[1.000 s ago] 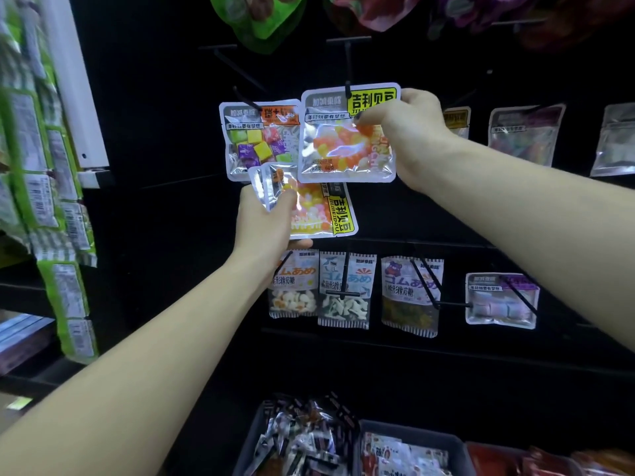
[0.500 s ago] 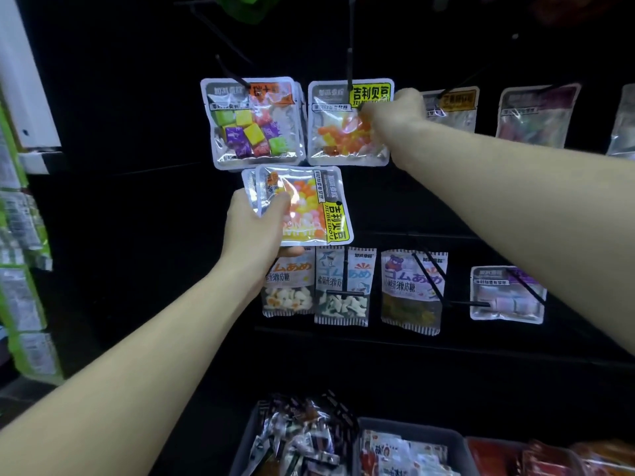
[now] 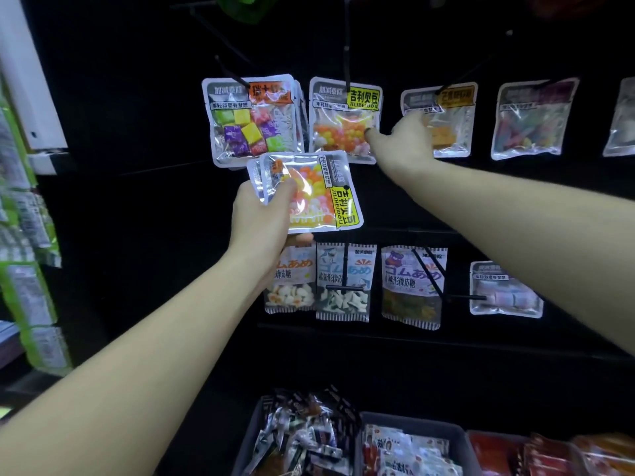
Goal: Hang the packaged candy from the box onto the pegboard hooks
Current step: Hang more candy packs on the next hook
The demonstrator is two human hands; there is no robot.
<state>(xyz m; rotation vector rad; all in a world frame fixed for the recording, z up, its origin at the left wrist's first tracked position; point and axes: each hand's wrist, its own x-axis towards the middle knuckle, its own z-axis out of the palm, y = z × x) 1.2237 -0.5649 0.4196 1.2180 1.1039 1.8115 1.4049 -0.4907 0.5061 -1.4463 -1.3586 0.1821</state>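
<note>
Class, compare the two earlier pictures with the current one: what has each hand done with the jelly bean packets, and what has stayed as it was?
The right hand has let go of the hung jelly bean packet and drawn back to its right edge, fingers loosely curled. That packet now hangs alone on its hook. Unchanged: the left hand grips the spare packets below it.

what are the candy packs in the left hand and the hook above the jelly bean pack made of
Candy packs: likely glossy clear plastic film with silvery foil edges; they glare and show the beans inside. Hook: looks like thin black-coated metal wire, though the dark leaves that open.
</note>
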